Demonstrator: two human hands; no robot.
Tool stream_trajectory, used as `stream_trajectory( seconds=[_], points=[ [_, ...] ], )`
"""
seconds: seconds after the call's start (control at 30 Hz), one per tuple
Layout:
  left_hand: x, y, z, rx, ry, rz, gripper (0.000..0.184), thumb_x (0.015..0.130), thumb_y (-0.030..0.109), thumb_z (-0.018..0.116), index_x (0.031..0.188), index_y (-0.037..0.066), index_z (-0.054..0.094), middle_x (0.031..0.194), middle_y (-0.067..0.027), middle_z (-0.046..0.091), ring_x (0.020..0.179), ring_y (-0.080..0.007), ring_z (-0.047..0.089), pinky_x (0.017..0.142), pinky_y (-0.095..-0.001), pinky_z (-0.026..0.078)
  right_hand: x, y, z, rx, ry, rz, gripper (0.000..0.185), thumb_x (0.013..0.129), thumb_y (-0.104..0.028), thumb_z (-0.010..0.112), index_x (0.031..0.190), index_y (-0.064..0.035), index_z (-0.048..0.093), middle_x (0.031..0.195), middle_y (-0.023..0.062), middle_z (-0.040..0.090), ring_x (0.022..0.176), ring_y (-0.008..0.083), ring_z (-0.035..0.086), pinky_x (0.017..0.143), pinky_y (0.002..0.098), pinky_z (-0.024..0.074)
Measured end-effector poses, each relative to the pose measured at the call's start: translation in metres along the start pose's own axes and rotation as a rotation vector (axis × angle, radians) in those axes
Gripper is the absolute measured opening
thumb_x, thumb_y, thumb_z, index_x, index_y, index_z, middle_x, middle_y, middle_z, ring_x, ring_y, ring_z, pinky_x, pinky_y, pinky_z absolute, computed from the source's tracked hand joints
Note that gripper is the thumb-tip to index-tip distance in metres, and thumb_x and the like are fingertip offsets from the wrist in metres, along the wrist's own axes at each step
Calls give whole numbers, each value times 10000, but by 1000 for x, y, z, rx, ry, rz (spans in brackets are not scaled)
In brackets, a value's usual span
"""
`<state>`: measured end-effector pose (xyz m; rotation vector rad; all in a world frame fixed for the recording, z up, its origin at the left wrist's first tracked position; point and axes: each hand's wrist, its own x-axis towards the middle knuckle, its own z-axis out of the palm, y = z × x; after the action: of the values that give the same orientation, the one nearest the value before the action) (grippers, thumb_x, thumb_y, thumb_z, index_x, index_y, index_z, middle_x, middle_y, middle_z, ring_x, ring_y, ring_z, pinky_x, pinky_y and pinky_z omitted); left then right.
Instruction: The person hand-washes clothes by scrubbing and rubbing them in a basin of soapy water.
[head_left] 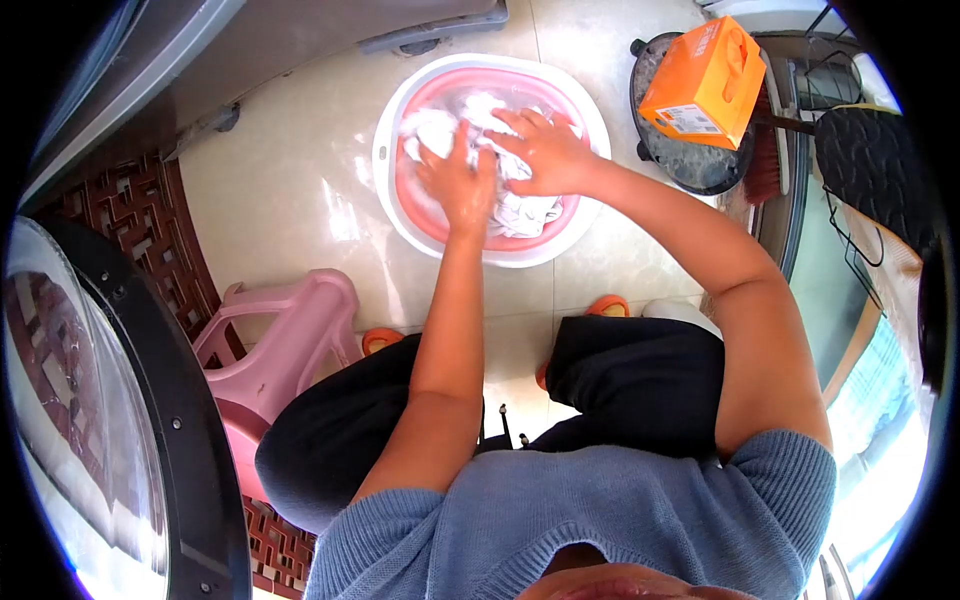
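Note:
A white-rimmed pink basin (386,190) stands on the tiled floor in front of me, with wet white cloth (525,215) and cloudy water in it. My left hand (460,180) rests on the cloth at the basin's left middle, its fingers spread. To its right, my right hand (545,155) lies over the cloth with fingers stretched out and apart. Both hands touch the cloth from above, and neither is wrapped round it. Parts of the cloth are hidden beneath the hands.
A pink plastic stool (290,330) stands at the left, near an open round washer door (90,430). An orange box (705,80) sits on a dark round wheeled stand (690,165) at the upper right. A red-bristled brush (765,155) and wire racks are along the right edge.

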<state>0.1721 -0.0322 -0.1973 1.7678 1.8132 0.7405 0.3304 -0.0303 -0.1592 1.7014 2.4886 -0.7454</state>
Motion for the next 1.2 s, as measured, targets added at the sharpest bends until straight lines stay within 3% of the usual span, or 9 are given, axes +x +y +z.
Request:
stream_trajectory(
  seconds=[0.2,0.27,0.3,0.4,0.57,0.63,0.87,1.07,1.2],
  points=[
    [27,-18,13,60,-537,-164,402,834,248,574,1136,-13,523,1128,-249,537,1056,-363,519,889,-450,423,47,14,10,12,-425,226,558,742,-304,670,1255,-133,531,1212,160,543,1076,298,552,864,452,460],
    [19,-47,40,-533,-141,-468,342,878,211,516,1131,-18,500,1082,-165,563,949,-292,568,843,-399,461,47,9,23,288,35,190,465,748,-244,662,1194,-138,583,1145,164,575,996,295,588,829,413,483],
    [38,-58,46,-1359,-73,-725,337,872,225,560,1137,24,508,1045,-117,553,933,-279,565,774,-410,494,45,-2,15,346,220,123,422,753,-207,655,1167,-145,607,1145,167,578,978,296,598,811,402,494],
    [39,-50,26,-1854,-462,-770,390,895,259,526,1215,42,475,1079,-126,550,959,-283,564,804,-398,496,9,-52,-31,467,117,-154,306,703,-163,657,999,-102,611,1049,125,531,899,320,590,763,416,500],
    [10,-31,26,-2000,-372,-730,360,920,265,494,1196,35,514,1030,-138,590,874,-290,597,747,-399,515,6,-57,-20,283,255,-216,224,729,-250,645,901,-112,603,944,105,553,779,308,607,609,436,499],
    [8,-13,20,-1493,-185,-837,346,941,261,482,1167,4,527,1035,-129,595,875,-251,611,763,-365,513,18,-32,-21,231,230,-83,230,785,-298,613,899,-98,625,888,112,599,780,333,605,647,442,493],
    [57,4,-61,-1419,-484,-524,338,922,261,529,1129,-2,574,1095,-94,597,945,-210,601,859,-322,467,11,7,-47,408,115,-63,198,778,-217,598,871,-44,618,852,138,570,823,330,569,716,423,440],
    [71,17,-106,-377,-790,-183,406,873,265,586,1239,92,572,1146,-142,625,1035,-249,602,911,-338,432,10,-17,-94,389,-733,182,355,762,-363,645,716,-13,603,779,115,577,769,277,570,664,372,432],
    [72,12,-100,12,-760,-110,323,818,241,626,1082,58,660,1024,-166,664,934,-266,642,819,-336,465,8,-12,-85,172,-310,131,485,733,-454,674,852,9,592,826,154,624,720,292,607,654,400,461]
  ],
)
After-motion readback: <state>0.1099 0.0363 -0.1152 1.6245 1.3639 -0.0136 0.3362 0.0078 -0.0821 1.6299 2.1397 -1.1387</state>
